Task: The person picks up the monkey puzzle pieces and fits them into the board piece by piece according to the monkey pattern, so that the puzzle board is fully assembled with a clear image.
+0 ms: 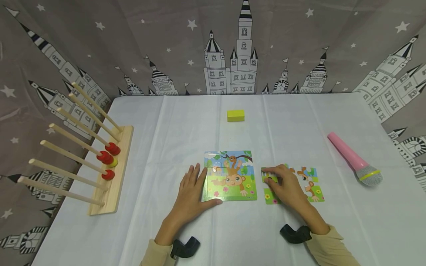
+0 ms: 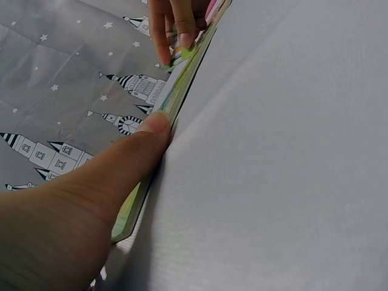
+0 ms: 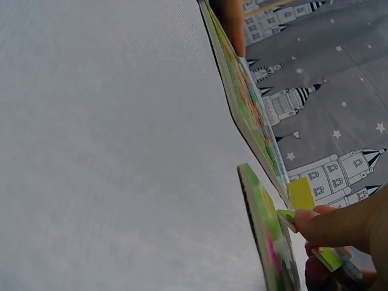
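Note:
A square monkey jigsaw puzzle (image 1: 233,181) in a tray lies at the middle of the table. My left hand (image 1: 190,192) rests at its left side with fingers stretched out. In the left wrist view its thumb (image 2: 136,148) touches the tray's near edge. To the right, my right hand (image 1: 288,186) is above several loose puzzle pieces (image 1: 313,184). Its thumb and fingers pinch a green puzzle piece (image 3: 287,217), seen in the right wrist view. Part of the loose group is hidden under that hand.
A wooden peg stand (image 1: 124,162) with red and yellow rings stands at the left. A yellow block (image 1: 235,116) lies behind the puzzle, and a pink toy microphone (image 1: 349,153) lies at the right. A castle-print curtain (image 1: 179,40) hangs behind the white table (image 1: 173,129).

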Demonstrator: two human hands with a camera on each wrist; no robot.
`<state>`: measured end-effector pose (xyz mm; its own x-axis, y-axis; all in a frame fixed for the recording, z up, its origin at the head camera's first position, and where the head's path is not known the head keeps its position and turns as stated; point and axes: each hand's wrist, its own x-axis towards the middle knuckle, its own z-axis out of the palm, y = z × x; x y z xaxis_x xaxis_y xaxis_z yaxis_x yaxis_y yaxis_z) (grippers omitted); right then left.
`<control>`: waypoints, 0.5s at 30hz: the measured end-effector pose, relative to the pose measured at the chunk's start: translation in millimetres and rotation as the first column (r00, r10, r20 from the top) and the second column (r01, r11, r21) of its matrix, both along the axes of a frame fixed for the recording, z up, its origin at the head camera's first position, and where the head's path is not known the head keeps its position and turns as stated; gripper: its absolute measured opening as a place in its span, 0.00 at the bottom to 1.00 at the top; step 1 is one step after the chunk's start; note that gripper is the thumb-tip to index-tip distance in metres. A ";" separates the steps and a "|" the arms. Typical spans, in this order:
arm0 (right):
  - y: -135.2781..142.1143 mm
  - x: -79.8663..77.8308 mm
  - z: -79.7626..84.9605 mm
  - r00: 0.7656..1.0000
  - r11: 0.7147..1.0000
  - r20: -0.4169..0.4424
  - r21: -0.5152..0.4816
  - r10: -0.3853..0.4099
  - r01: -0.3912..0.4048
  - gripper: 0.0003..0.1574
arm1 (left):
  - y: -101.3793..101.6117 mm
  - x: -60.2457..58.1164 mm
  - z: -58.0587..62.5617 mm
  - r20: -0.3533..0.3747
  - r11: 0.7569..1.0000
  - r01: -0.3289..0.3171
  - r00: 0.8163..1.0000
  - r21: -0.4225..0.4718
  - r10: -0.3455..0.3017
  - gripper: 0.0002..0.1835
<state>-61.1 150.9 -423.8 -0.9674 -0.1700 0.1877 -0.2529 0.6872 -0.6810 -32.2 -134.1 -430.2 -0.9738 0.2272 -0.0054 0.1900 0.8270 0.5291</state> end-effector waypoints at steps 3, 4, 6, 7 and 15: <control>-0.5 -0.1 0.3 1.000 1.000 0.006 -0.005 -0.003 0.003 0.18 | 0.3 -0.1 0.3 0.000 1.000 0.001 1.000 0.002 -0.001 0.55; -0.6 -0.3 0.3 1.000 1.000 0.005 -0.006 -0.004 0.004 0.18 | 0.3 -0.2 0.4 0.000 1.000 0.001 1.000 0.002 -0.001 0.55; -0.8 -0.8 0.1 1.000 1.000 0.004 -0.006 -0.007 0.007 0.18 | 0.4 -0.4 0.3 0.001 1.000 0.002 1.000 0.001 -0.002 0.55; -0.9 -1.0 0.0 1.000 1.000 0.005 -0.005 -0.007 0.007 0.17 | 0.4 -0.4 0.2 0.001 1.000 0.002 1.000 0.000 -0.002 0.55; -2.4 -2.0 2.2 1.000 1.000 0.006 -0.018 0.006 -0.006 0.16 | -0.2 0.2 -0.5 -0.004 1.000 0.002 1.000 -0.004 -0.002 0.55</control>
